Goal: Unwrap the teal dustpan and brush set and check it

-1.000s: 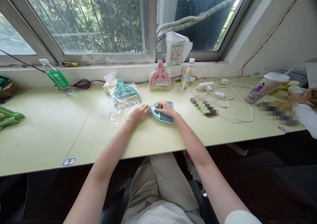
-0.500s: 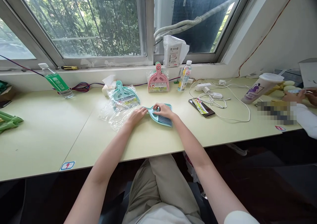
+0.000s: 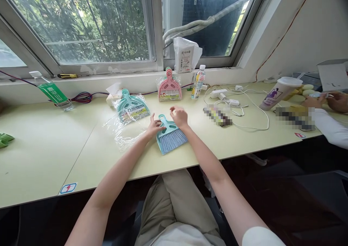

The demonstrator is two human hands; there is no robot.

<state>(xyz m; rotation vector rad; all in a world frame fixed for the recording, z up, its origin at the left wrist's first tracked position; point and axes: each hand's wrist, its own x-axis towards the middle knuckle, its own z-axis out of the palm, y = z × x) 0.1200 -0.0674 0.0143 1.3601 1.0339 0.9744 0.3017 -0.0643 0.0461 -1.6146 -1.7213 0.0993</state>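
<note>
Resting on the counter (image 3: 49, 148) between your two hands is a small teal dustpan and brush set (image 3: 170, 137), already out of its wrapper. Your left hand (image 3: 153, 126) sits at the left of the handle with its fingers spread and touching the plastic, not closed around anything. Your right hand (image 3: 178, 116) hovers just above and behind the handle, fingers loosely curled and holding nothing.

As a judgement from how things lie, the unwrapping looks done: the empty clear wrapper (image 3: 119, 132) lies flat just left of your left hand. Two more sets remain sealed, a wrapped teal set (image 3: 131, 106) beyond your left hand and a wrapped pink set (image 3: 169, 88) propped against the window ledge beyond your right hand.

The loose set has a pale teal pan with a looped handle pointing away from you, and grey-blue bristles fanned out over the wide end nearest you. It lies flat, angled slightly to the right. Whether brush and pan are clipped together cannot be told.
</note>
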